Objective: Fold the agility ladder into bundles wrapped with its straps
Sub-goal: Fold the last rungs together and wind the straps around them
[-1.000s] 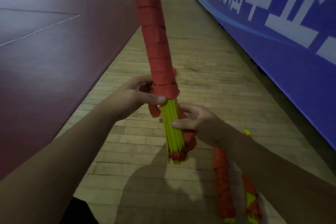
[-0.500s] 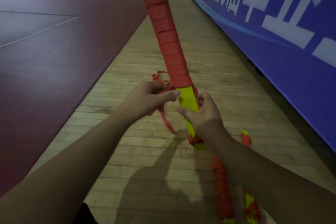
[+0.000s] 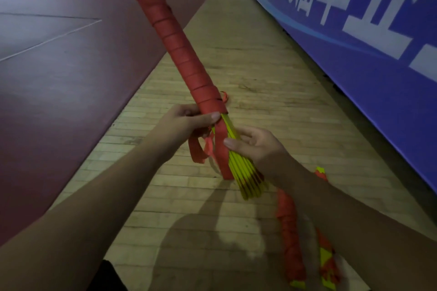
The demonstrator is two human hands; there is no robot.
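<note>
A long bundle (image 3: 175,38) of flat yellow ladder rungs wound in red webbing strap is held in the air above the floor. It is tilted so that its upper end leans away to the left and runs out of the top of the view. The wound red strap (image 3: 208,99) covers it down to the hands; below that the bare yellow rungs (image 3: 246,172) fan out a little, with their lower ends free. The left hand (image 3: 186,123) grips the bundle at the last turn of wrap, thumb pressed flat on its edge and fingers curled round behind. The right hand (image 3: 260,149) holds the bare rungs just below, its thumb pinning a flat length of strap that runs down along them and its fingers curled round the far side. Between the two hands, loose loops of strap (image 3: 197,151) hang slack; whether they are one tail or two I cannot tell. Two wrapped bundles lie side by side on the pale wooden floor strip (image 3: 236,54), under the right forearm: a red-wound bundle (image 3: 288,231) and a blurred red-and-yellow bundle (image 3: 327,260). The strip runs between a dark maroon court floor (image 3: 59,66) along its left edge and a blue banner with white characters (image 3: 354,54) along its right edge.
</note>
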